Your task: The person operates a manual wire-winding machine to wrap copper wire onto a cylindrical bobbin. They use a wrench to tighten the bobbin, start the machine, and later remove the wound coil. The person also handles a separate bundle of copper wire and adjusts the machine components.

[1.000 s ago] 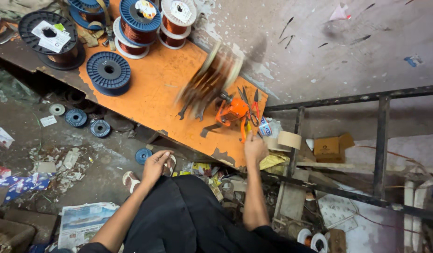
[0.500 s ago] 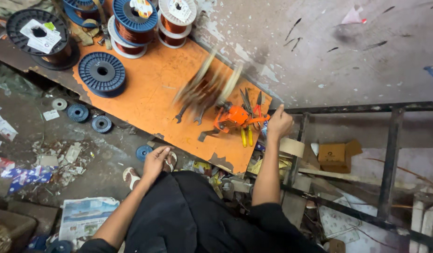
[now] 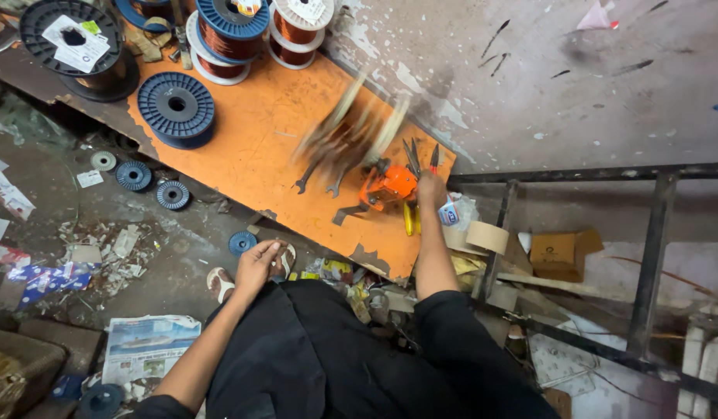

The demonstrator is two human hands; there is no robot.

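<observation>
Seen from above, both arms bare below dark sleeves. Left arm bent, running forward to the left hand [image 3: 257, 264], palm down, fingers loosely curled and relaxed, resting low by the knee. Right arm stretched almost straight ahead, forearm upright in frame, right hand [image 3: 431, 188] far out front, fingers curled closed, knuckles up. Hands well apart.
</observation>
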